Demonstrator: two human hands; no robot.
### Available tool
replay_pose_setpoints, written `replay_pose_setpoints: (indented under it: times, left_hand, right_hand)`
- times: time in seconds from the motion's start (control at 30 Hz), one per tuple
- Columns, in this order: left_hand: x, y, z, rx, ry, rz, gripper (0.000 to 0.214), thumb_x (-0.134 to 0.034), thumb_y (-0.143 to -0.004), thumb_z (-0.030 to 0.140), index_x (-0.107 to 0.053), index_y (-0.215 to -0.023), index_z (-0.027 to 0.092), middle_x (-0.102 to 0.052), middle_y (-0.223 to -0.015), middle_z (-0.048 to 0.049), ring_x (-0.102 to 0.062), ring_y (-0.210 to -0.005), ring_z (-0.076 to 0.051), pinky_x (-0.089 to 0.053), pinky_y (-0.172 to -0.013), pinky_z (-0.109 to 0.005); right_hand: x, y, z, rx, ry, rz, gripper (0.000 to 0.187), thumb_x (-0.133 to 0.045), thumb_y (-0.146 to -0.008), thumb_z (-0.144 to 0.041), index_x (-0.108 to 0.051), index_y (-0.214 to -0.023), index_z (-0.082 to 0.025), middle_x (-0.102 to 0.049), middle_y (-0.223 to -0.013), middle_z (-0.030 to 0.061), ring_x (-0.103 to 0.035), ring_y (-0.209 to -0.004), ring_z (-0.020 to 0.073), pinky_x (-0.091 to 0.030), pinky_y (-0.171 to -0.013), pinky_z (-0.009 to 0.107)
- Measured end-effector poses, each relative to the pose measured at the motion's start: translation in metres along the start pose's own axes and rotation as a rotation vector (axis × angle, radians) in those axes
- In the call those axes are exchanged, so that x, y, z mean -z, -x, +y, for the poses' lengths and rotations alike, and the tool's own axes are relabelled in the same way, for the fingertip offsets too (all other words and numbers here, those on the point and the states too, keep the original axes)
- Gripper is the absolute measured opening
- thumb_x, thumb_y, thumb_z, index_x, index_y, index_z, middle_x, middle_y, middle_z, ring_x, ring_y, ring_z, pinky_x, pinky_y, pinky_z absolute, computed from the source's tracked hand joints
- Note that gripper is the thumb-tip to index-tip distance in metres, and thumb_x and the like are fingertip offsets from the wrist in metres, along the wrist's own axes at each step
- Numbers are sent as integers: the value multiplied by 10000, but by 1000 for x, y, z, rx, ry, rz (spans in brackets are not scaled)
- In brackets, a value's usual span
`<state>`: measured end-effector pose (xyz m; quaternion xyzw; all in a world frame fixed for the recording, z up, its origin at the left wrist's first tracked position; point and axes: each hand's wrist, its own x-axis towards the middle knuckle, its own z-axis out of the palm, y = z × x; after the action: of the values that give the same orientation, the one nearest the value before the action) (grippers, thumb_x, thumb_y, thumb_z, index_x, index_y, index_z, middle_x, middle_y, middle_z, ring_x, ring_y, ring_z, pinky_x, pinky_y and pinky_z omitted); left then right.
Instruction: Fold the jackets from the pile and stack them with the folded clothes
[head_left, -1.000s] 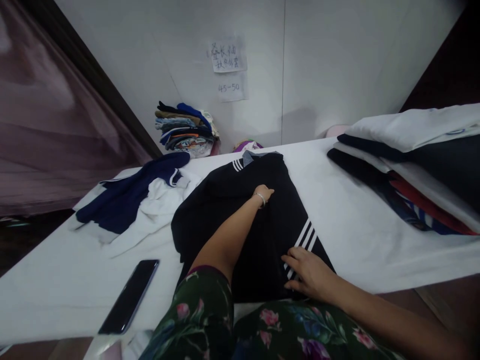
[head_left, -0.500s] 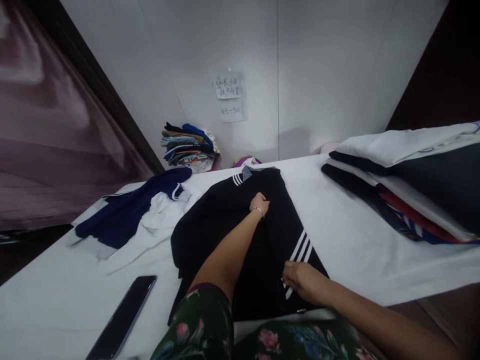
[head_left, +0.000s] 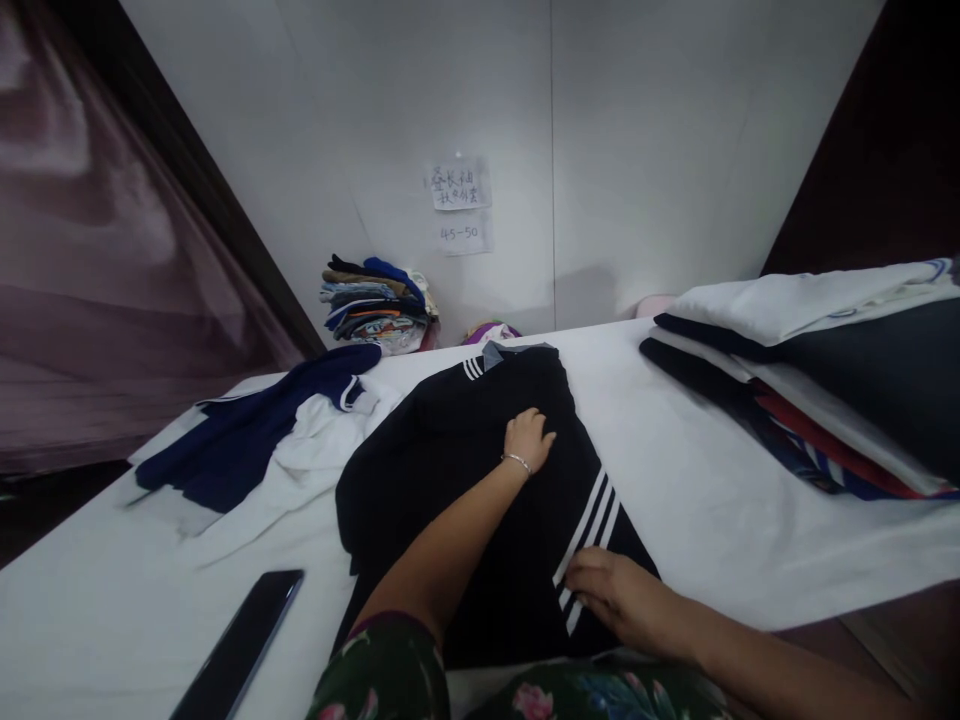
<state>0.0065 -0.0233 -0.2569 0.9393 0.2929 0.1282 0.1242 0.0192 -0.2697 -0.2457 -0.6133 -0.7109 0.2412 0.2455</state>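
Note:
A black garment with white stripes (head_left: 457, 450) lies spread on the white table (head_left: 712, 500) in front of me. My left hand (head_left: 529, 437), with a thin bracelet at the wrist, rests flat on the middle of the garment, fingers apart. My right hand (head_left: 611, 590) presses on the striped lower edge near the table's front; its fingers lie over the fabric and hold nothing that I can make out.
A navy and white garment (head_left: 262, 440) lies crumpled to the left. A dark phone (head_left: 240, 645) sits near the front left edge. Folded clothes (head_left: 825, 360) are stacked at the right, and another pile (head_left: 375, 305) stands against the back wall under paper notes (head_left: 459, 205).
My left hand has slid back toward me on the black garment and flattened. My right hand shifted slightly lower along the stripes. The view tilted up a little.

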Motion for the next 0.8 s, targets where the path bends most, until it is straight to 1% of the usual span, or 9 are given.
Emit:
replay_pose_setpoints:
  times: [0.1,0.17,0.23,0.33,0.47,0.53,0.63,0.7,0.8]
  left_hand:
    - [-17,21,14,-198,-1,-114,494,-452,-898,480,-492,-1315,219,-344,-1499,-87,-258,-1393,-245,-163,-1160,-438]
    - [-27,32,18,-222,2,-218,596,-397,-898,547,-423,-1388,209,-278,-1534,-93,-168,-1429,-256,-103,-1169,-488]
    - [-34,37,19,-223,-5,-279,651,-347,-898,587,-375,-1427,209,-245,-1548,-92,-121,-1442,-252,-75,-1170,-499]
    - [-34,35,17,-232,-22,-307,675,-318,-893,615,-350,-1442,223,-230,-1554,-81,-108,-1445,-244,-71,-1167,-502]
    - [-24,36,22,-244,-9,-321,690,-335,-893,613,-356,-1435,187,-229,-1551,-108,-120,-1440,-266,-95,-1151,-537]
    - [-21,45,31,-320,19,-298,678,-362,-893,602,-366,-1427,185,-240,-1546,-117,-125,-1437,-279,-96,-1143,-559]
    - [-21,69,52,-557,76,-300,642,-389,-896,586,-382,-1413,206,-267,-1537,-115,-139,-1434,-283,-96,-1129,-588]
    - [-25,87,65,-720,109,-350,626,-408,-891,587,-402,-1397,218,-301,-1524,-106,-151,-1432,-279,-94,-1127,-588]
    - [-30,107,80,-874,142,-422,632,-423,-883,600,-406,-1389,222,-356,-1498,-98,-189,-1424,-264,-54,-1131,-585]
  right_hand:
    - [-1,20,11,-9,82,70,332,-448,-909,-303,-628,-1183,-254,-559,-1305,124,-479,-1239,284,-334,-1076,452]
    - [-11,36,27,-53,137,45,461,-500,-892,-412,-524,-1334,-283,-410,-1458,129,-325,-1360,332,-214,-1127,546]
    - [-24,48,45,-56,167,-14,607,-530,-868,-487,-392,-1431,-307,-290,-1517,125,-222,-1398,352,-167,-1120,607]
    - [-40,60,63,-8,178,-18,630,-524,-877,-489,-341,-1451,-306,-256,-1526,118,-192,-1405,332,-197,-1107,613]
    - [-38,66,55,-3,66,-1,551,-501,-908,-429,-358,-1434,-352,-272,-1526,63,-185,-1411,286,-177,-1127,581]
    - [-26,68,44,-57,-82,-11,460,-480,-921,-413,-446,-1379,-378,-382,-1478,31,-258,-1394,265,-173,-1140,555]
    - [-1,68,40,-202,-350,138,354,-444,-929,-428,-646,-1196,-315,-623,-1256,56,-513,-1235,249,-357,-1086,460]
    - [19,61,50,-314,-442,312,385,-469,-896,-488,-718,-1056,-242,-710,-1051,83,-637,-1035,255,-479,-970,434]
    - [54,37,82,-437,-485,525,459,-566,-788,-584,-730,-910,-174,-728,-859,81,-673,-812,241,-535,-852,435]
